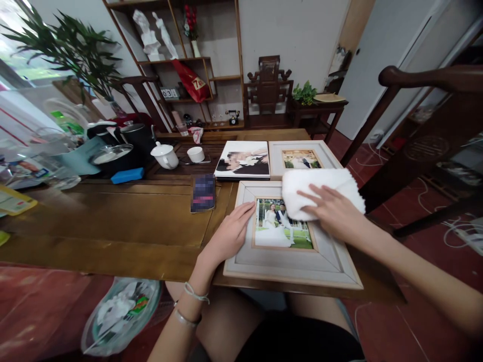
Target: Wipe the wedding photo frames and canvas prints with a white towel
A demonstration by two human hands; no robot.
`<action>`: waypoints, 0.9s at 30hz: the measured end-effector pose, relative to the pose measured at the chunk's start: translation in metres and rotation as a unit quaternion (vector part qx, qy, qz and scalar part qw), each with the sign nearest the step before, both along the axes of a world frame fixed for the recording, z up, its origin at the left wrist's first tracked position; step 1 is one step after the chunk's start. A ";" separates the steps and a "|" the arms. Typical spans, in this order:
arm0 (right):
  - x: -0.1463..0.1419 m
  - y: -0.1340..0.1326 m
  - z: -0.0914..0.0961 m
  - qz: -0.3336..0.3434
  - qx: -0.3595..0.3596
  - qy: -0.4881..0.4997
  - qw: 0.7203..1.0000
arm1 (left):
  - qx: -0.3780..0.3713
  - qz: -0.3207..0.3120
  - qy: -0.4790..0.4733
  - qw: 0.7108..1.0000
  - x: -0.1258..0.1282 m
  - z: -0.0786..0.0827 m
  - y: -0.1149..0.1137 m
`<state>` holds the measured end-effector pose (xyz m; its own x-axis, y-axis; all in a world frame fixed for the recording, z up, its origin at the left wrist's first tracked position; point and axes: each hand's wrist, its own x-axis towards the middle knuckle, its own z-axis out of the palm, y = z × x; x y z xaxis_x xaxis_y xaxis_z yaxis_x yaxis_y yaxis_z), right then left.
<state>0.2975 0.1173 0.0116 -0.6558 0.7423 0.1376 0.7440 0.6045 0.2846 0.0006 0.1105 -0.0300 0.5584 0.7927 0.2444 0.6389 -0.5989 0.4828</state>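
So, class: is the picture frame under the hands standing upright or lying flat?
Lying flat: the picture frame rests face up on the table, left hand on its edge.

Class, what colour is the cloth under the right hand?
The cloth is white; head view shows it best.

open tabletop L, 2nd frame behind

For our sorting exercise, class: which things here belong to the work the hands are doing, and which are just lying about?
In hand: nearest picture frame, under the left hand; white cloth, pressed on it by the right hand.
Lying about: second frame, photo print, white teapot, cup, blue block.
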 end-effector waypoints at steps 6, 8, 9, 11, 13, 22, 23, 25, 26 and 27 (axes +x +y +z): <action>0.009 -0.028 0.009 -0.024 -0.013 -0.012 1.000 | 0.008 0.001 -0.004 1.000 0.000 -0.001 0.000; -0.002 -0.065 0.015 0.016 -0.071 0.018 0.997 | 0.013 0.001 -0.002 1.000 0.000 -0.002 0.001; -0.008 -0.083 0.018 0.049 -0.102 0.040 0.993 | 0.017 0.000 -0.001 1.000 0.000 -0.003 0.001; -0.020 -0.113 0.025 0.086 -0.159 0.079 0.980 | 0.025 -0.006 -0.001 1.000 0.000 -0.004 0.001; -0.028 -0.125 0.027 0.093 -0.202 0.097 0.970 | 0.030 -0.013 -0.002 0.999 0.000 -0.005 0.001; -0.012 -0.004 0.000 -0.025 -0.050 0.046 0.997 | 0.009 -0.007 -0.011 1.000 -0.001 -0.003 0.000; -0.010 0.008 -0.001 -0.031 -0.028 0.038 0.998 | 0.009 -0.006 -0.011 1.000 -0.001 -0.003 0.000; -0.009 0.021 -0.001 -0.023 -0.011 0.024 0.999 | 0.010 -0.004 -0.013 1.000 -0.001 -0.003 0.000; -0.010 0.021 0.000 -0.013 -0.017 0.018 1.000 | 0.010 -0.003 -0.015 1.000 -0.001 -0.003 0.000; -0.013 0.016 0.001 -0.002 -0.032 0.014 0.999 | 0.010 -0.001 -0.016 1.000 -0.001 -0.004 0.000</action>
<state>0.2849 0.1330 0.0127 -0.6499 0.7523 0.1080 0.7531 0.6183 0.2249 -0.0005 0.1109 -0.0335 0.5514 0.7865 0.2783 0.6223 -0.6099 0.4907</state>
